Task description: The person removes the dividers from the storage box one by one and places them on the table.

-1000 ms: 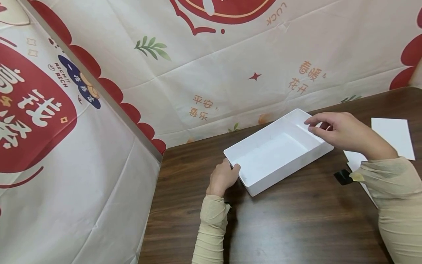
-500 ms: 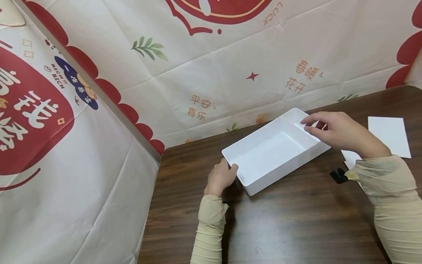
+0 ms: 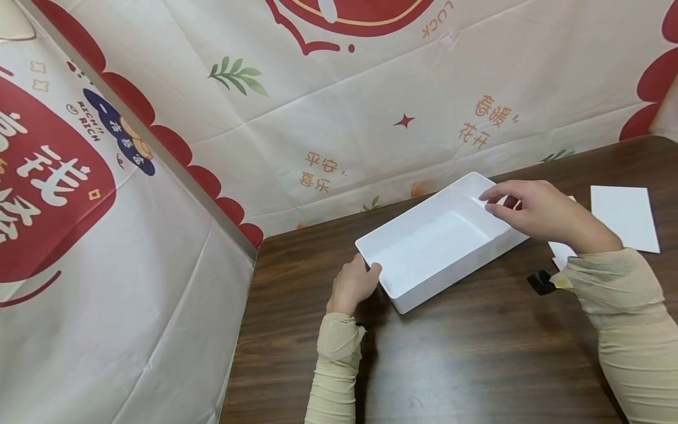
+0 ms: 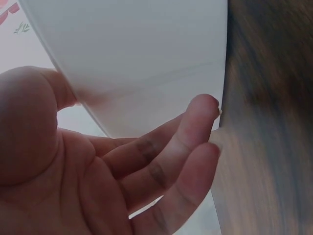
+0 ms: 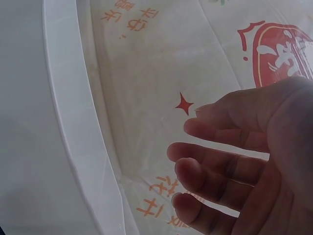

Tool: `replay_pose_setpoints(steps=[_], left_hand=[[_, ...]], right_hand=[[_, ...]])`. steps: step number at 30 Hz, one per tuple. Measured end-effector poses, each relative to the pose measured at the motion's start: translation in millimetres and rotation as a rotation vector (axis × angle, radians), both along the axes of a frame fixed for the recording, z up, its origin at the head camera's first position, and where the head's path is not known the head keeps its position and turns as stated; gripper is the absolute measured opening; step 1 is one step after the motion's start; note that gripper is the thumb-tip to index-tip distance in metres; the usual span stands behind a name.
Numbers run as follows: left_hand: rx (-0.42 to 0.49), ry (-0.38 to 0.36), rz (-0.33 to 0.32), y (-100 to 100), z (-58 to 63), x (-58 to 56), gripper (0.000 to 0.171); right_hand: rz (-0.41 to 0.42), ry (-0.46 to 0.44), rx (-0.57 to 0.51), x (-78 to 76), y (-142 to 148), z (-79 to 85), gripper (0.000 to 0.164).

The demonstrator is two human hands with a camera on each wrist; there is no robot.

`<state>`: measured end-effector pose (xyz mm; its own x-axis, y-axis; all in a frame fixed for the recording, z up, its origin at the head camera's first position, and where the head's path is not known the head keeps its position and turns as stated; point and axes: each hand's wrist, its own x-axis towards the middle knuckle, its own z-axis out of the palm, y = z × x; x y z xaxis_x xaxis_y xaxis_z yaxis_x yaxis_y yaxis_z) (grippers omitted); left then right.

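A shallow white plastic box with a partition near its right end lies at an angle on the wooden table. My left hand grips its near left end, the thumb over the rim and the fingers against the outside. In the left wrist view the thumb meets the edge of the box wall and several fingertips lie along its outer face. My right hand hovers over the small right compartment, its fingers loosely bent and apart. The right wrist view shows no object between those fingers, with the box rim beside them.
A white card lies at the right of the table. Another white piece is partly hidden under the right forearm. A small black item sits by the right sleeve. Printed cloth hangs behind and at left.
The whole scene shifts slightly left as the head view moves. My right hand edges a little left over the box; the left hand keeps its hold.
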<state>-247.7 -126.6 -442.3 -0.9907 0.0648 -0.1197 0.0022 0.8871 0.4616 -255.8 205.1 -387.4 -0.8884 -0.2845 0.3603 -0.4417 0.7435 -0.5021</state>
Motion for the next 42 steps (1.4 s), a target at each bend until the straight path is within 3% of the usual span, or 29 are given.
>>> replay_pose_setpoints(steps=[42], left_hand=[[0.002, -0.028, 0.016, -0.4, -0.6, -0.4, 0.050]], right_hand=[[-0.016, -0.072, 0.027, -3.7, 1.5, -1.7, 0.028]])
